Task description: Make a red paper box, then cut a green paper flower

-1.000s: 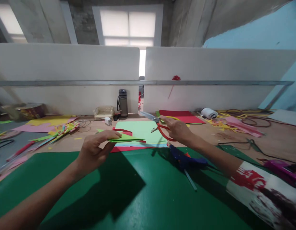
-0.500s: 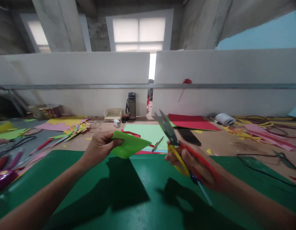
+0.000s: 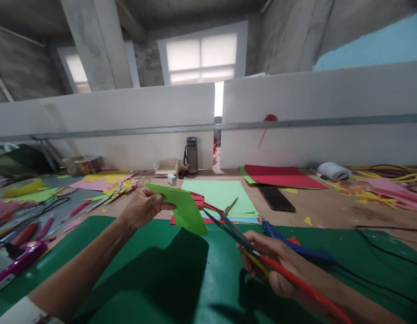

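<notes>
ok so a green paper (image 3: 188,211) is pinched by its left end in the left hand (image 3: 144,207), held up over the green mat (image 3: 221,265). The scissors (image 3: 249,247) are gripped in the right hand (image 3: 272,258), blades a bit parted, tips right by the paper's free side, though whether it's being touched can't be told. Since that side is left unsupported, the paper could get bent or shoved off by the blades, and any cut could come out crooked. Also, the blue glue gun (image 3: 306,251) is parked just beyond the right hand, so it could get knocked if the wrist is swung outward
</notes>
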`<state>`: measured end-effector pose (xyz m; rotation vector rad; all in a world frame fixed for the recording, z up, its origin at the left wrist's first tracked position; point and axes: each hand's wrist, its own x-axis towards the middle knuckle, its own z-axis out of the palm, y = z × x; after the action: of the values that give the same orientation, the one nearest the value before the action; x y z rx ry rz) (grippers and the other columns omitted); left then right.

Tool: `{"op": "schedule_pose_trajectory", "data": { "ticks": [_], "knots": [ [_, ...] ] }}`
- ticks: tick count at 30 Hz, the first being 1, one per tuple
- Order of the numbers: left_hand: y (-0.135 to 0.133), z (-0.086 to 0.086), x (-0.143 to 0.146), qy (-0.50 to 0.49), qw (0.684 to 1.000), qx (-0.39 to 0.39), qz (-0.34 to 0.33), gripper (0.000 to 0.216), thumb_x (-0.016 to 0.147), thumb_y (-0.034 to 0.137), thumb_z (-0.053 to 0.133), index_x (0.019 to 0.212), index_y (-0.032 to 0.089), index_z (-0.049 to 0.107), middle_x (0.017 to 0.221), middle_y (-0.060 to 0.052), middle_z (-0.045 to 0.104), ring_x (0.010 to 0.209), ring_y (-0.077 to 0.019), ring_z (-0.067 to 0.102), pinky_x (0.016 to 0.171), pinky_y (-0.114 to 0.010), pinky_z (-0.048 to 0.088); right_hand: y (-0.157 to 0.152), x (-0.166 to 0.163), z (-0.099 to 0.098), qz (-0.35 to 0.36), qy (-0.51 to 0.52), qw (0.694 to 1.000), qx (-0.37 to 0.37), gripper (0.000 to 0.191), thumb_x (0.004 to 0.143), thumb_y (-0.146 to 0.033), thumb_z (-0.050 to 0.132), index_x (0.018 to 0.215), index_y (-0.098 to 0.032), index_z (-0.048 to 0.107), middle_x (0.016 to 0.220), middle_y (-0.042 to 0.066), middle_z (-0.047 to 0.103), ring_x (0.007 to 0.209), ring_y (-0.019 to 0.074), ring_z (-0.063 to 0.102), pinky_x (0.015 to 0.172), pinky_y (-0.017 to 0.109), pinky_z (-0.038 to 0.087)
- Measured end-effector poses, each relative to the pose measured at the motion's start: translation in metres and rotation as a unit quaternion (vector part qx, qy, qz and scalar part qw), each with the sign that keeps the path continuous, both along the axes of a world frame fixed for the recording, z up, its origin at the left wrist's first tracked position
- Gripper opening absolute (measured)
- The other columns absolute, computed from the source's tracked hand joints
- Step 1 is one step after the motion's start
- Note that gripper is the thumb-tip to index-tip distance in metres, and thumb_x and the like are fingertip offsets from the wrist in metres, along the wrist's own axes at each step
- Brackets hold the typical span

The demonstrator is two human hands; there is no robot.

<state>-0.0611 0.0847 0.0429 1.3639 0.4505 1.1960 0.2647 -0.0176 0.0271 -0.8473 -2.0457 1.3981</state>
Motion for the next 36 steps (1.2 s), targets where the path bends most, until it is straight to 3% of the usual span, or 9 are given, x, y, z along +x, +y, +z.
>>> {"op": "schedule_pose_trajectory", "data": {
  "ticks": [4,10,15,21,24,29,32,36],
  "knots": [
    [-0.004,0.005,-0.002,0.008,1.0,0.021,-0.022,0.027,0.062,0.034,0.082,0.065,0.01,0.07,0.081,-0.012,0.074,0.083,-0.0274,0.07,0.077,-0.04,0.058,-0.001,-0.002,0.0,0.013,-0.009,1.0,-0.025,0.052,0.076,-0.065,0.055,0.104,-0.022,0.047,0.083,0.0,0.048,0.069,0.013,0.039,0.057,0.022,0.034],
    [-0.01,0.012,-0.003,0.048,0.994,0.097,-0.016,0.01,0.067,0.018,0.078,0.075,0.016,0.075,0.092,-0.011,0.075,0.092,-0.0274,0.069,0.081,-0.04,0.058,-0.003,-0.002,-0.001,-0.025,-0.055,0.997,0.046,0.041,0.073,-0.048,0.063,0.102,-0.021,0.051,0.085,0.001,0.052,0.071,0.0144,0.044,0.064,0.025,0.04],
    [-0.014,0.011,-0.005,0.079,0.98,0.184,0.022,0.015,0.069,0.014,0.077,0.082,0.021,0.075,0.094,-0.006,0.075,0.097,-0.0265,0.068,0.09,-0.046,0.052,-0.004,-0.001,-0.008,-0.052,-0.081,0.992,0.078,0.034,0.068,-0.032,0.064,0.098,-0.021,0.055,0.084,0.001,0.057,0.074,0.0172,0.052,0.066,0.026,0.045],
    [-0.022,0.016,-0.008,0.138,0.943,0.301,0.027,0.013,0.083,0.024,0.065,0.09,0.02,0.075,0.101,-0.008,0.073,0.109,-0.0291,0.061,0.096,-0.05,0.046,-0.011,0.001,-0.004,-0.117,-0.156,0.975,0.104,0.057,0.059,-0.009,0.061,0.112,-0.028,0.053,0.092,-0.002,0.063,0.078,0.0185,0.059,0.064,0.024,0.048],
    [-0.024,0.017,-0.009,0.147,0.934,0.324,0.02,0.014,0.084,0.027,0.063,0.09,0.021,0.075,0.104,-0.008,0.072,0.114,-0.031,0.057,0.098,-0.052,0.043,-0.013,0.001,0.002,-0.152,-0.19,0.949,0.199,0.062,0.056,-0.005,0.062,0.113,-0.028,0.051,0.098,0.0,0.064,0.088,0.0213,0.061,0.074,0.028,0.05],
    [-0.023,0.017,-0.013,0.169,0.927,0.335,0.009,0.013,0.085,0.021,0.062,0.087,0.022,0.075,0.111,-0.007,0.07,0.119,-0.0313,0.054,0.101,-0.053,0.039,-0.006,0.009,-0.005,-0.159,-0.196,0.871,0.421,0.057,0.064,-0.013,0.068,0.116,-0.023,0.049,0.102,0.007,0.063,0.092,0.0244,0.062,0.076,0.033,0.05],
    [-0.022,0.017,-0.015,0.193,0.916,0.353,0.008,0.016,0.085,0.021,0.061,0.077,0.02,0.074,0.111,-0.009,0.069,0.119,-0.0313,0.054,0.103,-0.054,0.035,-0.002,0.014,-0.011,-0.159,-0.214,0.842,0.469,0.056,0.068,-0.02,0.069,0.12,-0.021,0.047,0.105,0.011,0.062,0.098,0.0276,0.06,0.078,0.036,0.051],
    [-0.024,0.017,-0.013,0.198,0.915,0.351,-0.006,0.021,0.086,0.026,0.06,0.07,0.019,0.072,0.11,-0.009,0.07,0.117,-0.0308,0.056,0.102,-0.054,0.037,0.002,0.014,-0.012,-0.142,-0.238,0.841,0.465,0.051,0.071,-0.021,0.068,0.118,-0.019,0.049,0.103,0.011,0.063,0.098,0.0275,0.06,0.078,0.037,0.05]
  ]
}}
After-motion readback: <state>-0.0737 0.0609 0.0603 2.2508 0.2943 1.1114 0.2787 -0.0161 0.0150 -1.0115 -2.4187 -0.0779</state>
